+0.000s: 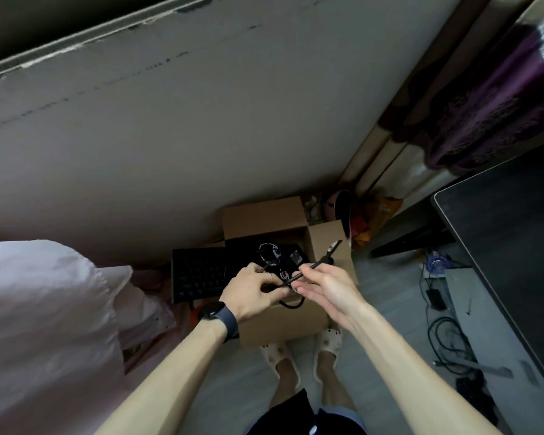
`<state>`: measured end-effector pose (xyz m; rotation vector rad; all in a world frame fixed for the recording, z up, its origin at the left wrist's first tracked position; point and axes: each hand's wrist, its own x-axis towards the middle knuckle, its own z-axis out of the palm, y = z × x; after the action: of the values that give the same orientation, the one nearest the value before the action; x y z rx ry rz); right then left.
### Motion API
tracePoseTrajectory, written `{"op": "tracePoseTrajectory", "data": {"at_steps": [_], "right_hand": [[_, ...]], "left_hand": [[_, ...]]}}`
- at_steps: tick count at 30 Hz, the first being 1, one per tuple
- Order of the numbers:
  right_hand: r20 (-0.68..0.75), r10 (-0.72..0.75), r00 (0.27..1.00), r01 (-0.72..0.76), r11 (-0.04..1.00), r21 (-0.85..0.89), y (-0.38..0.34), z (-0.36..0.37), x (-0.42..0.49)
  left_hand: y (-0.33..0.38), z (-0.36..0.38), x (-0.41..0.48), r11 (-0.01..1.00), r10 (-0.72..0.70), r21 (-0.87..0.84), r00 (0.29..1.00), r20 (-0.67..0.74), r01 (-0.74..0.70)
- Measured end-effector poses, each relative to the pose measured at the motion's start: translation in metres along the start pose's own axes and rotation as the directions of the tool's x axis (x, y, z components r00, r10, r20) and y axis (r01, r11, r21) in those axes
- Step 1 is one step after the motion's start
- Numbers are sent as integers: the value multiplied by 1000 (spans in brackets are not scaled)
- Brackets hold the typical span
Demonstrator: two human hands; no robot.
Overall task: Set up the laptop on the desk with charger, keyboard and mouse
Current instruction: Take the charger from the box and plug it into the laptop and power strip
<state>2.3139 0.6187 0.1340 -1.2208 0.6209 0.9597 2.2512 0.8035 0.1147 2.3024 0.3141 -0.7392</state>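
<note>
Above the open cardboard box point(296, 318) on the floor | your left hand point(252, 293) grips the looped charger cable point(318, 264) | your right hand point(322, 285) pinches its straight stretch at the fingertips | keyboard point(201, 274) juts from the box's left side | table point(515, 233) stands to your right

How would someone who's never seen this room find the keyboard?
On the floor by the pale wall, an open cardboard box stands before the person's feet. The keyboard sticks out over its left side, beyond the left hand. It alone is a flat black slab with rows of keys; its neighbours are thin cables.
</note>
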Motion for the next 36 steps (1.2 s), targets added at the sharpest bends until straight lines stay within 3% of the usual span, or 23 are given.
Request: {"op": "tracePoseTrajectory", "data": {"at_steps": [11,16,18,21,24,27,32,36], "right_hand": [[-56,117,992,-113,991,74,-1,-15,-21],[-121,95,988,-91,995,39,-3,-28,-22],[-145,151,978,-159,986,-44,-1,-35,-20],[-89,284,955,-296,937,-187,7,-32,-23],[24,334,942,-325,930,-173,9,-17,-27],[55,273,960,-265,956,-122,2,-5,-34],[-54,103,993,-115,931,-347,-6,-11,-44],[-59,53,997,-72,913,-403,-12,-22,-60]], "left_hand": [[23,-5,-28,998,39,48,993,-114,-33],[40,-29,-39,991,29,-125,981,-192,-54],[50,-43,-40,985,-37,-175,969,-244,-6],[67,-60,-37,957,-126,-286,957,-263,48],[83,-68,-35,957,-138,-284,958,-251,64],[89,-69,-35,953,-157,-294,954,-255,78],[84,-76,-38,958,-175,-262,957,-229,113],[74,-72,-41,927,-183,-356,971,-155,118]]}}
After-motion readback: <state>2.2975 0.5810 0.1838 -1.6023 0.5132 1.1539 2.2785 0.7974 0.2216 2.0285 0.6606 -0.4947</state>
